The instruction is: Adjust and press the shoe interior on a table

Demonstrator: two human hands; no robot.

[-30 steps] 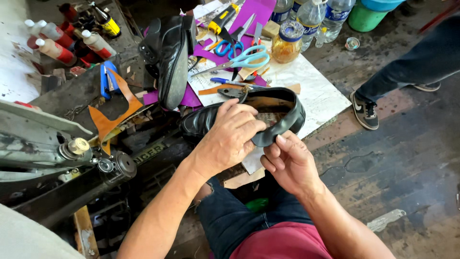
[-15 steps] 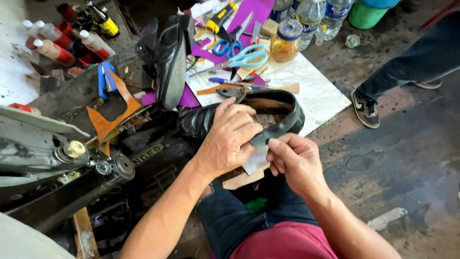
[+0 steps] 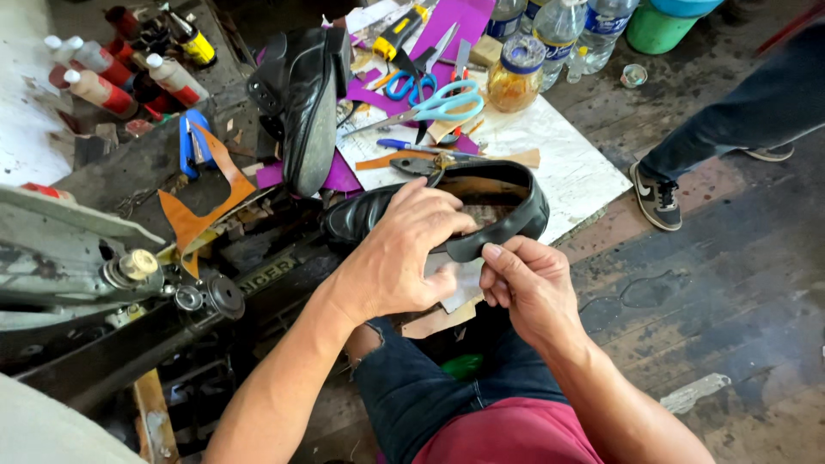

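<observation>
Fingers of both hands curl, gripping black shoe (image 3: 503,215).

left hand (image 3: 404,253): palm down, fingers curled in a grip, forearm bare
right hand (image 3: 528,288): thumb and fingers pinched together, close beside the left, forearm bare

A single head-worn camera is looking steeply down and slightly forward from above the seated person's lap, sitting close over a black leather shoe (image 3: 447,215) at frame centre. Beyond the shoe it is taking in blue-handled scissors (image 3: 438,105); left of the shoe, a sewing machine (image 3: 103,275); right of it, dark floorboards (image 3: 730,283).
</observation>
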